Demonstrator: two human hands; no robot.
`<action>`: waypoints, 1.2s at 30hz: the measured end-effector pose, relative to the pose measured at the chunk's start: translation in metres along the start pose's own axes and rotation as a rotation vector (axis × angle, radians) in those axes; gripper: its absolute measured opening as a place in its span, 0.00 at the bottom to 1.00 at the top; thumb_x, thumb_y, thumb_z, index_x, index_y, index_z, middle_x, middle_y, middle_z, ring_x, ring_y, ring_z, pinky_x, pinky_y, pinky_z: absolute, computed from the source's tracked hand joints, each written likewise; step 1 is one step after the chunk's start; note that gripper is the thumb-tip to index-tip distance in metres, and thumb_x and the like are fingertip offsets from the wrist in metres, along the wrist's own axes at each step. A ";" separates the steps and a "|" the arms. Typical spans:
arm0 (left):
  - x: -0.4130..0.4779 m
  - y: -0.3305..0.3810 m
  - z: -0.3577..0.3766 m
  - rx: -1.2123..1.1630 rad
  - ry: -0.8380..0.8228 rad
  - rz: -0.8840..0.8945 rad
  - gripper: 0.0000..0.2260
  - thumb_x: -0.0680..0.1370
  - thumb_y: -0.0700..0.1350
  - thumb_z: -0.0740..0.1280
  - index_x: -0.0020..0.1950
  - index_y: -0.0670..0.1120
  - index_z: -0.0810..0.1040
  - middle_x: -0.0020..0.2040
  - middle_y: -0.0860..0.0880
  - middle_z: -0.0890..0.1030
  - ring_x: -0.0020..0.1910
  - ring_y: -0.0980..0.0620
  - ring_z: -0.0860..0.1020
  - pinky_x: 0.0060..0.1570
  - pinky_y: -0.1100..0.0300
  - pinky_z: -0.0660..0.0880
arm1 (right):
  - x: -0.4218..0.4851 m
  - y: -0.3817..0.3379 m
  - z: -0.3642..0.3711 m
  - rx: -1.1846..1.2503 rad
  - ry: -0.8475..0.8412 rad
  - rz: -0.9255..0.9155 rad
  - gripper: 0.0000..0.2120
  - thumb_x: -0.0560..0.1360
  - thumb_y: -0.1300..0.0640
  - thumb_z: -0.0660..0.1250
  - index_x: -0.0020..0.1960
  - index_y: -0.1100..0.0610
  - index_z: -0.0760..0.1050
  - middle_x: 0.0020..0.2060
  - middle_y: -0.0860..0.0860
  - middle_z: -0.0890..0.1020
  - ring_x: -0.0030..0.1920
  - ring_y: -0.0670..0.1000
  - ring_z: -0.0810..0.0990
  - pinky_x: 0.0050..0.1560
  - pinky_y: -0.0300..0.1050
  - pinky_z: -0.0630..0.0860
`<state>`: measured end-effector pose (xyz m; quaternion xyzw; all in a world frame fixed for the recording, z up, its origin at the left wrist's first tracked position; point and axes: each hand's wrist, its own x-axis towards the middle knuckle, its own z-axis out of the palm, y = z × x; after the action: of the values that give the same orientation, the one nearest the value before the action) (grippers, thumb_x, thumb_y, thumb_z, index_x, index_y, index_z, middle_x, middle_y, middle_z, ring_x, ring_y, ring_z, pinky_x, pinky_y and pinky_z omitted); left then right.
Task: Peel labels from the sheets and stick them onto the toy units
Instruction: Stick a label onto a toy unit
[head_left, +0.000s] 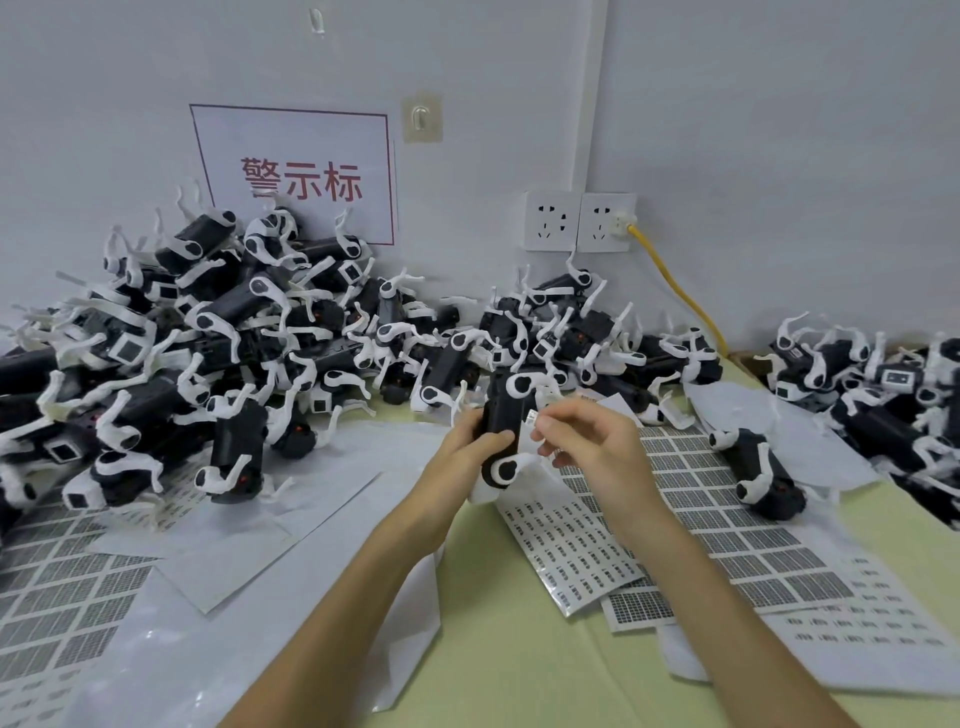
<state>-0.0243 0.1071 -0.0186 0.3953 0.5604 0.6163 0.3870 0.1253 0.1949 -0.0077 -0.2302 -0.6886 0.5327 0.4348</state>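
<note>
One wide-angle camera, worn on the head, looks forward and down across a table (519, 675) toward a grey wall (727, 130). Both forearms (363, 597) enter from the bottom edge; the left hand (467, 441), gripping a toy (501, 415), and the right hand (592, 441), pinching a label (532, 418), sit close below the lens at mid-frame. Toy heaps (208, 338) along the wall lie farther off. Lines bow toward the frame's edges.
</note>
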 end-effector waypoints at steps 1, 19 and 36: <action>-0.001 -0.001 0.001 0.003 0.000 0.006 0.12 0.84 0.41 0.65 0.67 0.49 0.78 0.60 0.45 0.85 0.57 0.51 0.82 0.58 0.55 0.77 | -0.001 0.000 0.002 0.000 0.010 -0.004 0.05 0.78 0.62 0.72 0.45 0.55 0.84 0.39 0.51 0.85 0.37 0.47 0.82 0.40 0.38 0.78; -0.001 -0.007 0.002 0.236 0.063 0.214 0.23 0.72 0.51 0.75 0.64 0.51 0.75 0.57 0.52 0.83 0.61 0.48 0.81 0.66 0.44 0.77 | -0.003 0.004 0.010 -0.065 0.098 -0.016 0.04 0.79 0.60 0.72 0.45 0.57 0.83 0.39 0.50 0.85 0.39 0.47 0.84 0.36 0.33 0.74; -0.006 -0.007 0.006 0.359 0.103 0.279 0.26 0.69 0.58 0.74 0.65 0.55 0.72 0.56 0.59 0.81 0.57 0.56 0.81 0.61 0.45 0.79 | -0.004 0.005 0.011 -0.079 0.134 -0.013 0.05 0.79 0.59 0.72 0.45 0.56 0.83 0.39 0.48 0.85 0.38 0.44 0.84 0.36 0.35 0.77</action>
<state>-0.0167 0.1047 -0.0259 0.4998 0.6199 0.5735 0.1923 0.1173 0.1881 -0.0144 -0.2778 -0.6801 0.4857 0.4738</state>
